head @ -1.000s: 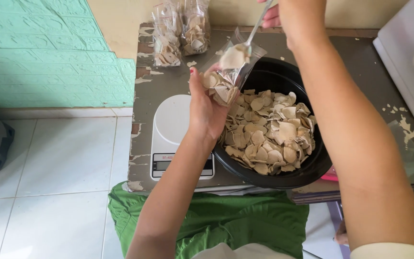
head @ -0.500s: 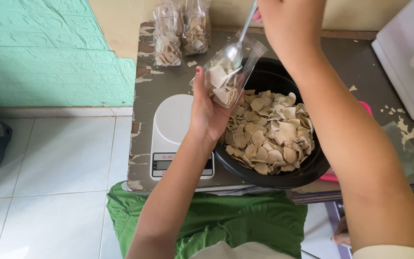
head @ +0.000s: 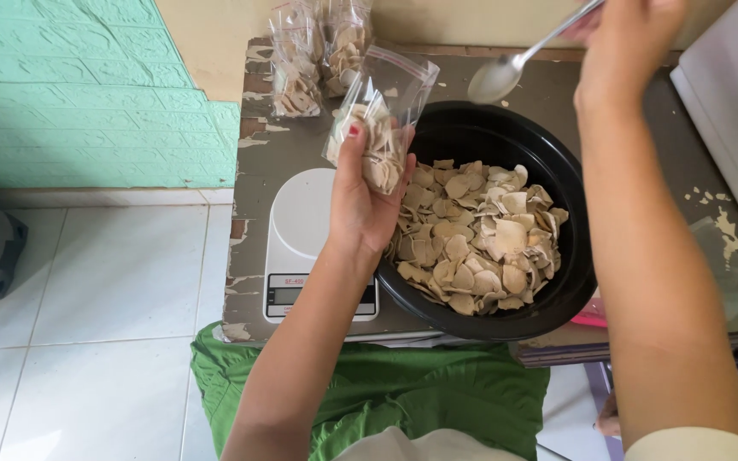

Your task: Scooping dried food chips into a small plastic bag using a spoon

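Underneath everything is the table [head: 301, 141], a worn grey-brown top with peeling paint, pushed up against a cream wall beside a green brick-pattern panel [head: 70, 94]. White floor tiles [head: 96, 282] run off to the left, and a green cloth [head: 403, 397] covers the person's lap at the table's near edge. Next in size is the black bowl [head: 557, 299], sitting on the table toward the right, about half full of pale beige chips [head: 480, 235] heaped on its near side. Just left of the bowl, touching or nearly so, a white scale [head: 305, 213] lies flat with its small display facing the person. At the far right a white box [head: 728, 111] fills the corner. At the back of the table 2 filled clear bags [head: 318, 55] of the same chips stand against the wall.

Over the gap between scale and bowl, the left hand [head: 365, 205] is closed around the lower part of a clear bag [head: 382, 115], thumb on the near face, holding it tilted with its open mouth up and toward the bowl's far rim. That bag is partly filled with chips. Higher up, the right hand [head: 625, 38] pinches the handle of a metal spoon [head: 497, 78]; the spoon's empty bowl hangs above the black bowl's far rim, well apart from the bag's mouth.
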